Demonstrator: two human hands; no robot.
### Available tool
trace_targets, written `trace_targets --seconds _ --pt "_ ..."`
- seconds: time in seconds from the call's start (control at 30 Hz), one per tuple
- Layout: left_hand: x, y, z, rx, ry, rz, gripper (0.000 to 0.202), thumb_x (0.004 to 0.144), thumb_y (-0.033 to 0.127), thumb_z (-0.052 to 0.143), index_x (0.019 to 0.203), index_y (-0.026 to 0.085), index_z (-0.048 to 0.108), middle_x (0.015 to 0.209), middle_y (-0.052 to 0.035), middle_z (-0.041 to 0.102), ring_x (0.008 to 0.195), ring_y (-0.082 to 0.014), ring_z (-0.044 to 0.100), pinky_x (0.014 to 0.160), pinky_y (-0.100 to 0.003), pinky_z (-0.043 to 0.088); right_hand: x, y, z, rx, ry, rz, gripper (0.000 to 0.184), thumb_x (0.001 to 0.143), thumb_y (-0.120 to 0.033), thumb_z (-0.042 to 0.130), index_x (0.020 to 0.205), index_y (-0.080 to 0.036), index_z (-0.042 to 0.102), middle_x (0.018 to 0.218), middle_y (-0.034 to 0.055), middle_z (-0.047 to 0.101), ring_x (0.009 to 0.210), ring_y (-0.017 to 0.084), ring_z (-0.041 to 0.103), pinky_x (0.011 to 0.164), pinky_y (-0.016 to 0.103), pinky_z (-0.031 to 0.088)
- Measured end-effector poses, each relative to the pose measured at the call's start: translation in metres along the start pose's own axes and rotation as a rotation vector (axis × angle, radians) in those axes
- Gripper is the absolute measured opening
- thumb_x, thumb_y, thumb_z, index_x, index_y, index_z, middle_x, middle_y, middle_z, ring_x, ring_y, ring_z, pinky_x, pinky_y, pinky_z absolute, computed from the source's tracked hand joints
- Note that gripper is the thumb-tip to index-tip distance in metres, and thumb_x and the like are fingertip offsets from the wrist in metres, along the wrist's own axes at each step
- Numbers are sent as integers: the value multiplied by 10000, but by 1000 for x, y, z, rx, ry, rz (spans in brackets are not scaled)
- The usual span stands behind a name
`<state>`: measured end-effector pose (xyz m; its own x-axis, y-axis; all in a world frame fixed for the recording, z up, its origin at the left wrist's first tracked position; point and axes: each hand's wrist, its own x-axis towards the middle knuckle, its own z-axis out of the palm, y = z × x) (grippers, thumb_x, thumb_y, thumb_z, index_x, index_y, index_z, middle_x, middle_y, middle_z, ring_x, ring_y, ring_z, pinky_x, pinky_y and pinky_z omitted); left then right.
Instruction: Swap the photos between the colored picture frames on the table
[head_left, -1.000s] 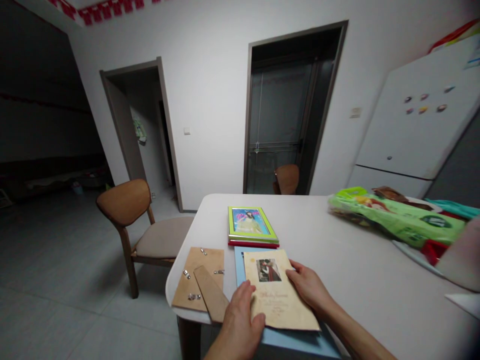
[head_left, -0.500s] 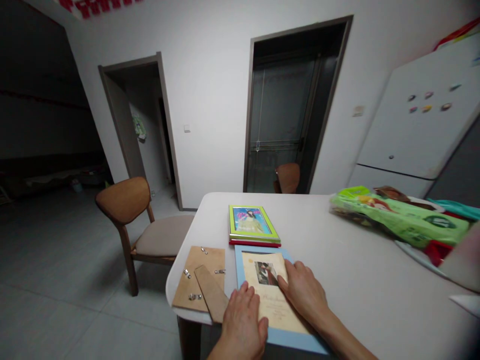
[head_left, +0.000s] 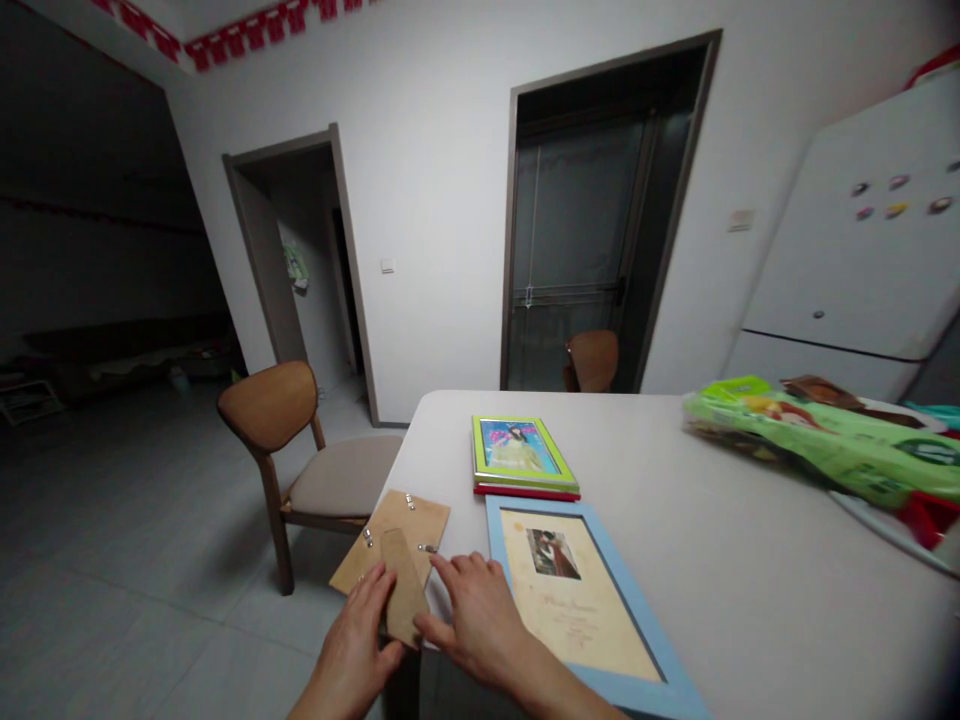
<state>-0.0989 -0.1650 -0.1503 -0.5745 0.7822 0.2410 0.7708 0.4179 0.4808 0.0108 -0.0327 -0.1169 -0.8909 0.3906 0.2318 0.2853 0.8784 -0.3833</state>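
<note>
A brown picture-frame backing board (head_left: 396,515) with metal clips and a stand leg (head_left: 403,590) lies at the table's left corner, its near part past the edge. My left hand (head_left: 352,635) grips the near left side of this board, fingers over the leg. From the right, my right hand (head_left: 480,615) holds the board's right edge, thumb by the leg's lower end and index finger at a clip. Beside it is a light blue picture frame (head_left: 611,560) with a cream printed sheet (head_left: 570,615) inside, bearing a small photo (head_left: 553,553).
Behind the blue frame lies a green picture frame (head_left: 571,478) on top of a red one (head_left: 517,492). A green plastic package (head_left: 817,425) rests on the white table (head_left: 637,470) at right. A wooden chair (head_left: 270,405) stands left of the table.
Both hands have left the cream sheet and moved left to the backing board. The sheet now sits squarely inside the blue frame. The board has turned slightly, and the view has shifted.
</note>
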Motion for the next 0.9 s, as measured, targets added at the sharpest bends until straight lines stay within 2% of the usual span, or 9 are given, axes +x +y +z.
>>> trace_targets --seconds 0.1,0.2,0.27,0.4,0.53,0.6,0.67,0.8,0.9 --pt "5 6 0 -52 -2 52 607 512 36 446 1104 161 488 1200 -86 469 1102 -210 424 952 -351 320 10 -17 19 7 41 25 517 620 -449 520 1071 -201 475 990 103 512 907 255 424 766 386 283" --pt "7 15 -2 -155 -44 85 662 513 20 464 1153 187 433 1167 -61 505 1066 -196 462 933 -348 347 16 -13 30 0 56 43 351 640 -382 500 939 -201 532 933 93 511 876 248 428 724 370 307" --pt "6 15 -4 -183 -46 111 641 548 36 495 1160 210 419 1173 -46 500 1069 -189 459 929 -354 353 17 -6 32 4 71 53 320 619 -336 519 906 -197 544 921 90 511 870 246 430 717 362 320" --pt "3 -2 -2 -13 39 119 605 554 86 592 1135 169 450 1234 -107 426 1139 -249 372 946 -422 315 14 4 24 147 84 71 414 581 -200 518 994 -171 530 927 90 518 876 216 448 756 322 348" --pt "8 -6 2 52 111 174 437 685 184 550 1113 159 467 1216 -131 441 1125 -235 392 925 -421 346 -1 13 -5 286 119 12 469 587 -153 485 1054 -165 519 949 87 525 894 192 464 801 289 360" --pt "11 7 1 38 143 236 443 716 216 534 1143 159 433 1230 -136 423 1138 -222 376 934 -415 338 -15 24 -25 311 111 -5 441 592 -152 478 1028 -178 540 948 78 537 889 187 479 812 291 366" --pt "15 27 2 9 124 300 544 691 285 582 1179 143 387 1250 -156 390 1156 -236 346 938 -424 331 -32 40 -44 314 95 22 420 611 -181 479 1025 -172 545 976 80 541 914 189 484 841 301 361" --pt "20 76 15 -45 -56 403 860 524 436 697 1206 57 338 1280 -224 304 1183 -297 275 946 -452 304 -60 79 -72 247 70 123 398 643 -236 460 1026 -169 548 1046 88 528 982 194 476 881 302 350" --pt "24 105 31 -28 -179 356 807 541 336 710 1195 26 352 1288 -228 284 1191 -300 256 966 -441 275 -73 102 -82 168 46 198 379 646 -256 451 993 -165 573 1030 91 541 962 197 496 874 300 361"
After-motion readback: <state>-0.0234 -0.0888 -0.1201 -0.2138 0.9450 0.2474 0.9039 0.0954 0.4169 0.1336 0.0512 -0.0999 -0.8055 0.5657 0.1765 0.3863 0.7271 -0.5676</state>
